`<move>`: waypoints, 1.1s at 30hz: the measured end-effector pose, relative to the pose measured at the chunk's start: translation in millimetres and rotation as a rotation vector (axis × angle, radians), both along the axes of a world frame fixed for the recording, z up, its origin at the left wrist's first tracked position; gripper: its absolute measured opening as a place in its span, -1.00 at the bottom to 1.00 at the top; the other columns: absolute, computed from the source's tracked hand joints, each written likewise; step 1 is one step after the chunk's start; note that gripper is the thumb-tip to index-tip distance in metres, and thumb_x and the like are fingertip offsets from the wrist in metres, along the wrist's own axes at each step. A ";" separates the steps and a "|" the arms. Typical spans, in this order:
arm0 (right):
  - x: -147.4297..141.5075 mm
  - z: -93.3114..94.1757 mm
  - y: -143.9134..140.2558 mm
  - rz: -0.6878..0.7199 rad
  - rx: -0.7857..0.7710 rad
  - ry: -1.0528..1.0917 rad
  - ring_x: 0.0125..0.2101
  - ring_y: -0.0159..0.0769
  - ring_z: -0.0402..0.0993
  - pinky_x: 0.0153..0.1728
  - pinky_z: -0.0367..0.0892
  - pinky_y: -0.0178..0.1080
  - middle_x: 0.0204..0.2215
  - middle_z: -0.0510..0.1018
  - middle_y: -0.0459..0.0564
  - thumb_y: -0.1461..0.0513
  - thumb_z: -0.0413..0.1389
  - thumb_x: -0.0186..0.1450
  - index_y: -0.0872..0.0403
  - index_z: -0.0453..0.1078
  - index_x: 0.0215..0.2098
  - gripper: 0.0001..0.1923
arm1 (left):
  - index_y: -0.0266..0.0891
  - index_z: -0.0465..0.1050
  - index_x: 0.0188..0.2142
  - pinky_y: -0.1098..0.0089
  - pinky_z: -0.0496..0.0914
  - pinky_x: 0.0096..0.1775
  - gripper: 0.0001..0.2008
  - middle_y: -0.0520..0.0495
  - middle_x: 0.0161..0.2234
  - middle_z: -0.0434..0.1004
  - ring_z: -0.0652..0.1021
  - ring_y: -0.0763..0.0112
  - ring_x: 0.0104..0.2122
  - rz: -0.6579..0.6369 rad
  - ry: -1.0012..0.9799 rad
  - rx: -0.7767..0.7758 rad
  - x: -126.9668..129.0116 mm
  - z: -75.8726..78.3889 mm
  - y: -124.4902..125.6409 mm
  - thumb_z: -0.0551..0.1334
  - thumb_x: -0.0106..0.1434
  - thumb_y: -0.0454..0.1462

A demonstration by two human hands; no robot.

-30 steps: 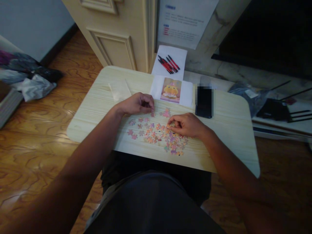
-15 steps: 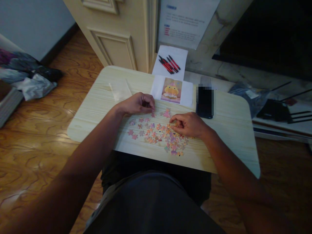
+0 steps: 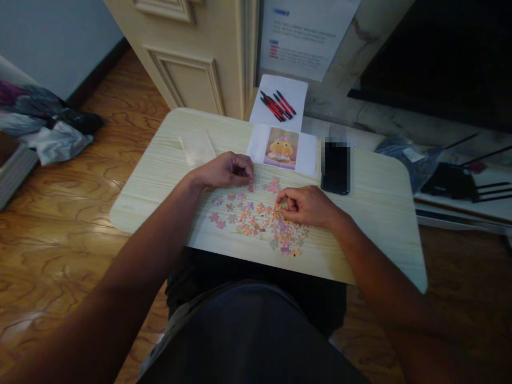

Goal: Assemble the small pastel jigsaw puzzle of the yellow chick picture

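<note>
Loose jigsaw puzzle pieces (image 3: 285,234) in pink, orange and purple lie in a heap near the table's front edge. Thumb and fingers of my left hand (image 3: 226,169) are closed on a small pink puzzle piece (image 3: 251,188), just left of a few pink joined-looking pieces (image 3: 273,185). My right hand (image 3: 306,205) is over the upper right of the heap, fingers curled and pinched together at the orange pieces. What its fingertips hold, if anything, is too small to make out. More pink and lilac pieces (image 3: 221,224) are spread out to the left.
Behind the pieces a white sheet with a printed cartoon picture (image 3: 281,149) lies flat. Red and black pens (image 3: 279,105) rest on paper beyond it. A dark phone (image 3: 336,168) is on the right, a clear plastic bag (image 3: 197,148) on the left of the pale table (image 3: 140,197).
My right hand has shifted very slightly left, its fingers drawn closer together over the heap. My left hand stays where it was with the pink piece.
</note>
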State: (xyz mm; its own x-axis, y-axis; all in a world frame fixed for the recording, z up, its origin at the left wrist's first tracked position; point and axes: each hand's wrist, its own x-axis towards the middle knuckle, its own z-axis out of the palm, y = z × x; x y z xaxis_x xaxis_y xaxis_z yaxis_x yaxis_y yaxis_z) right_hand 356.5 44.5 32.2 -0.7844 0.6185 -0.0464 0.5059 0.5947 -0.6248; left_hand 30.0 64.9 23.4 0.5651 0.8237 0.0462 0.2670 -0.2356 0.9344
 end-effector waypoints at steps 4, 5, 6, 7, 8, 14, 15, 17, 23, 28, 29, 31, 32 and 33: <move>-0.3 0.5 0.4 -0.003 -0.010 0.017 -0.53 -0.40 0.40 -0.31 0.20 -0.27 -0.58 0.51 -0.25 0.24 0.26 0.36 0.05 0.65 -0.07 -0.81 | -0.24 0.72 -0.29 0.43 0.48 -0.28 -0.82 -0.06 -0.28 0.65 0.58 0.47 -0.35 -0.004 0.003 0.003 -0.4 -1.1 -0.1 0.55 0.23 -0.18; -0.4 0.3 0.6 -0.004 -0.007 0.023 -0.53 -0.40 0.39 -0.31 0.20 -0.26 -0.59 0.50 -0.25 0.24 0.25 0.37 0.05 0.66 -0.07 -0.80 | -0.24 0.72 -0.28 0.43 0.48 -0.27 -0.84 -0.06 -0.28 0.65 0.58 0.47 -0.35 -0.008 0.004 0.004 -0.5 -1.5 -0.1 0.53 0.24 -0.19; -0.3 0.0 0.8 -0.004 -0.004 0.035 -0.54 -0.40 0.38 -0.32 0.19 -0.26 -0.60 0.49 -0.25 0.24 0.24 0.37 0.05 0.67 -0.06 -0.78 | -0.24 0.72 -0.28 0.43 0.48 -0.27 -0.85 -0.06 -0.28 0.65 0.58 0.47 -0.34 -0.010 0.004 0.006 -0.6 -1.7 0.0 0.52 0.24 -0.19; 0.0 -0.4 1.0 -0.002 -0.001 0.052 -0.55 -0.41 0.36 -0.33 0.19 -0.26 -0.60 0.48 -0.25 0.25 0.23 0.38 0.06 0.68 -0.04 -0.77 | -0.24 0.72 -0.29 0.43 0.48 -0.27 -0.86 -0.06 -0.28 0.65 0.58 0.48 -0.34 -0.012 0.004 0.006 -0.6 -1.9 0.0 0.51 0.25 -0.20; 0.3 -0.8 1.2 -0.001 0.004 0.075 -0.55 -0.41 0.35 -0.33 0.19 -0.26 -0.61 0.47 -0.25 0.25 0.22 0.38 0.06 0.68 -0.03 -0.75 | -0.24 0.73 -0.28 0.43 0.48 -0.27 -0.86 -0.06 -0.28 0.65 0.58 0.48 -0.34 -0.013 0.004 0.005 -0.5 -2.1 0.1 0.51 0.25 -0.20; 1.5 -1.9 0.2 0.039 0.036 0.195 -0.54 -0.40 0.38 -0.34 0.25 -0.26 -0.58 0.51 -0.21 0.14 0.23 0.47 0.05 0.70 -0.05 -0.77 | -0.24 0.73 -0.28 0.46 0.45 -0.31 -0.86 -0.05 -0.29 0.64 0.56 0.50 -0.37 -0.007 -0.009 0.003 -0.1 -2.6 0.7 0.52 0.23 -0.22; 0.9 -1.8 -0.6 0.049 0.039 0.185 -0.54 -0.40 0.40 -0.34 0.25 -0.26 -0.57 0.53 -0.20 0.11 0.24 0.48 0.04 0.70 -0.05 -0.76 | -0.24 0.73 -0.28 0.45 0.44 -0.31 -0.87 -0.05 -0.29 0.64 0.56 0.50 -0.37 -0.007 -0.009 0.003 -0.1 -2.7 0.8 0.51 0.23 -0.22; -1.2 -1.6 -2.6 0.062 0.053 0.145 -0.52 -0.39 0.43 -0.33 0.26 -0.27 -0.55 0.58 -0.18 0.07 0.27 0.49 0.02 0.71 -0.03 -0.75 | -0.24 0.72 -0.28 0.45 0.45 -0.31 -0.87 -0.05 -0.29 0.64 0.57 0.49 -0.37 -0.010 -0.002 0.003 -0.3 -2.6 0.7 0.51 0.24 -0.22; -8.7 -3.2 -7.5 0.081 0.087 0.043 -0.53 -0.40 0.43 -0.36 0.20 -0.27 -0.54 0.60 -0.19 0.15 0.29 0.45 0.01 0.71 -0.07 -0.82 | -0.24 0.72 -0.28 0.45 0.45 -0.31 -0.88 -0.06 -0.29 0.64 0.56 0.49 -0.37 -0.016 0.003 0.023 -0.9 -2.5 0.6 0.50 0.25 -0.22; -8.4 -3.3 -7.3 0.081 0.061 0.070 -0.55 -0.42 0.42 -0.36 0.21 -0.28 -0.57 0.55 -0.22 0.16 0.27 0.45 0.05 0.67 -0.11 -0.84 | -0.24 0.72 -0.26 0.46 0.46 -0.29 -0.86 -0.05 -0.28 0.65 0.57 0.50 -0.36 -0.012 0.017 0.020 -1.6 -4.0 0.8 0.50 0.27 -0.21; -7.1 -2.6 -6.4 0.077 0.062 0.088 -0.55 -0.42 0.42 -0.36 0.22 -0.28 -0.57 0.54 -0.22 0.16 0.26 0.45 0.05 0.67 -0.11 -0.83 | -0.24 0.71 -0.27 0.46 0.46 -0.29 -0.86 -0.06 -0.28 0.65 0.57 0.50 -0.36 -0.013 0.016 0.019 -1.8 -4.3 0.9 0.50 0.27 -0.21; -3.6 -0.8 -3.9 0.055 0.075 0.131 -0.56 -0.43 0.40 -0.37 0.22 -0.29 -0.59 0.52 -0.23 0.14 0.25 0.45 0.06 0.67 -0.11 -0.81 | -0.24 0.71 -0.27 0.45 0.46 -0.31 -0.86 -0.06 -0.28 0.65 0.57 0.49 -0.37 -0.014 0.012 0.017 -1.9 -4.6 1.0 0.51 0.27 -0.20; -1.5 0.2 -2.4 0.038 0.086 0.151 -0.57 -0.43 0.39 -0.38 0.22 -0.29 -0.60 0.50 -0.24 0.12 0.25 0.46 0.06 0.67 -0.11 -0.80 | -0.23 0.71 -0.27 0.44 0.45 -0.31 -0.86 -0.06 -0.28 0.65 0.57 0.49 -0.37 -0.015 0.010 0.018 -1.8 -4.5 1.0 0.51 0.26 -0.20; 0.7 1.1 -0.9 0.022 0.094 0.167 -0.58 -0.43 0.38 -0.39 0.22 -0.28 -0.60 0.49 -0.24 0.11 0.25 0.46 0.06 0.68 -0.12 -0.78 | -0.23 0.72 -0.27 0.44 0.45 -0.32 -0.86 -0.06 -0.28 0.65 0.57 0.49 -0.37 -0.015 0.006 0.021 -1.7 -4.3 1.0 0.51 0.26 -0.20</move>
